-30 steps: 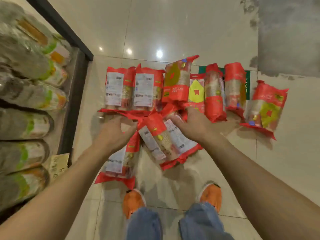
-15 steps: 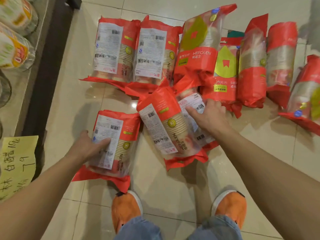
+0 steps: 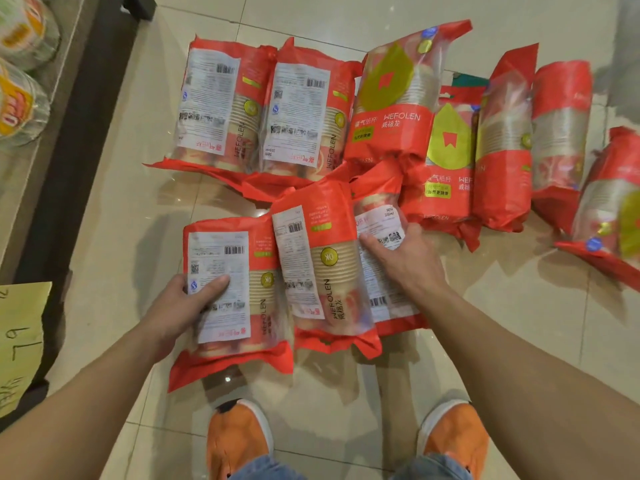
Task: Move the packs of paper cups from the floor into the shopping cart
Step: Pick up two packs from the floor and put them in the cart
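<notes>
Red plastic packs of paper cups lie on the tiled floor (image 3: 485, 341), and I am bent over them with both bare hands on the nearest ones. My left hand (image 3: 180, 306) is wrapped around the left pack (image 3: 228, 292), thumb across its white back label and fingers hidden beneath its left edge. My right hand (image 3: 405, 261) is spread flat, fingers extended, over the right pack (image 3: 381, 237); whether they curl under it, I cannot tell. A middle pack (image 3: 318, 268) lies between my hands, touching both neighbours and overlapping the right one.

All three packs run lengthwise away from me, sealed ends toward my orange shoes (image 3: 239, 434). Beyond them, a row of more packs (image 3: 391, 109) stretches across the floor toward its far edge, some label up, some front up. A dark shelf base (image 3: 79, 133) borders the floor on my left. No shopping cart is in view.

I judge the lift needs each hand closing round its pack's long sides; the middle pack is equally near either hand.

Half a second ago the left pack sat apart from the middle one, and the middle pack was angled; now they are pressed together, nearly parallel.
</notes>
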### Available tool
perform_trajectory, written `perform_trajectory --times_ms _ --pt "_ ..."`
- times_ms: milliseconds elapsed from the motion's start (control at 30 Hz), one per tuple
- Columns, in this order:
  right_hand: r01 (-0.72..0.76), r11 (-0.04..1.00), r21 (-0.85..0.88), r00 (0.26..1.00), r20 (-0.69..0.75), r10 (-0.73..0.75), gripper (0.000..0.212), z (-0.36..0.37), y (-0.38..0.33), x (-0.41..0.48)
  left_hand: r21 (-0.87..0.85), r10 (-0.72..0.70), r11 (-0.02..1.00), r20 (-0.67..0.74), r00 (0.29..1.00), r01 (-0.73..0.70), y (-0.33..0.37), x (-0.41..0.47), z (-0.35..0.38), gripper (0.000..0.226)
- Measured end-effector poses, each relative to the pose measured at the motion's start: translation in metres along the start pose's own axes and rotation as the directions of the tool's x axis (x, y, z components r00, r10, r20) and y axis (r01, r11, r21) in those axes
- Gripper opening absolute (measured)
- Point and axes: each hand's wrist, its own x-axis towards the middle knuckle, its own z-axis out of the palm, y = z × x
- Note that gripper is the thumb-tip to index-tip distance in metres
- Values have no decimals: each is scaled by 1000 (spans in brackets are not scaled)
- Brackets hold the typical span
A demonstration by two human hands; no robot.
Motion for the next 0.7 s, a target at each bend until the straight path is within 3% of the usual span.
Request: perform_trajectory --times_ms 133,233,333,567,700 --pt "33 999 16 997 -74 -31 79 -14 -3 -20 -42 35 998 -99 994 -39 18 -6 13 52" --pt "20 999 47 992 -127 -14 73 -40 -4 -35 -73 62 995 -148 987 -74 41 -22 17 65" --pt "11 989 145 984 -179 15 72 -90 -10 -60 -51 112 991 -186 976 -124 82 -59 19 43" --pt "128 934 332 951 -307 -21 82 -256 -73 -139 -8 289 955 -187 939 -296 240 -186 25 39" --pt "211 884 417 927 -372 -46 65 -383 -131 -204 7 433 899 -181 883 -439 359 -287 16 35"
